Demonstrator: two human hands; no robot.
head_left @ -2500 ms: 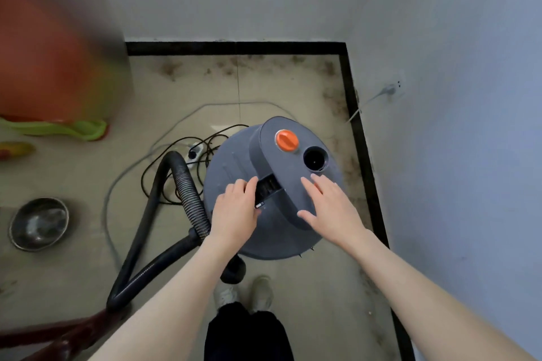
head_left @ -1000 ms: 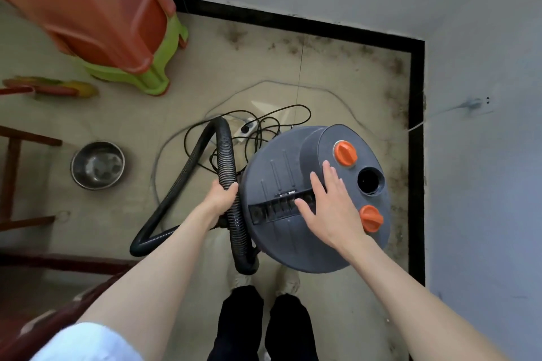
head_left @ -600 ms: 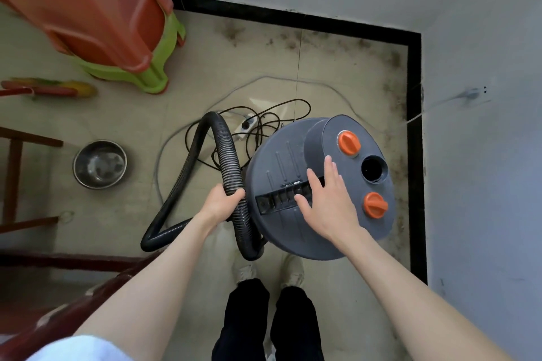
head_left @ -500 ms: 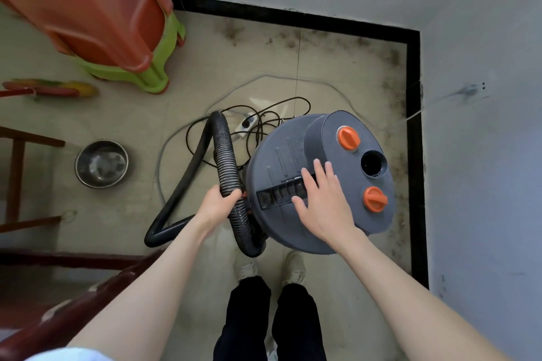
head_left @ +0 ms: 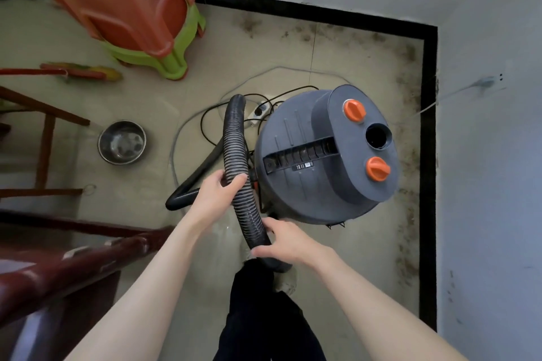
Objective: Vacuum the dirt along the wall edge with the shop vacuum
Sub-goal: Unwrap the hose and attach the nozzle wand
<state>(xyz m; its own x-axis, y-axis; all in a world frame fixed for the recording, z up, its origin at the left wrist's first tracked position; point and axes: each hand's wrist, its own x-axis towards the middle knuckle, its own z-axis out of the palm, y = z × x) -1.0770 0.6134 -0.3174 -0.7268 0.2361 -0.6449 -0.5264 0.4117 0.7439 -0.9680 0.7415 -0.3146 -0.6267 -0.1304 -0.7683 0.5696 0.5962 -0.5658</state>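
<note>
Shop vacuum stands on the floor in the far right corner of the room, its grey round top facing up at us with two orange knobs and an open round port between them. We have both hands on its black ribbed hose, which rises in a loop just left of the drum. Our left hand grips the hose midway, fingers and thumb curled round it. Our right hand holds the lower end of the same hose nearer to us, fingers wrapped round the smooth black cuff. The hose runs on behind our left hand and lies curved on the floor to the left. Dark dirt speckles the floor along the black skirting on the right wall and along the far wall. Black cable and a white power strip lie beyond the hose. A steel bowl sits on the floor to the left, well apart from the vacuum, and stacked orange and green plastic stools stand at far left.
</note>
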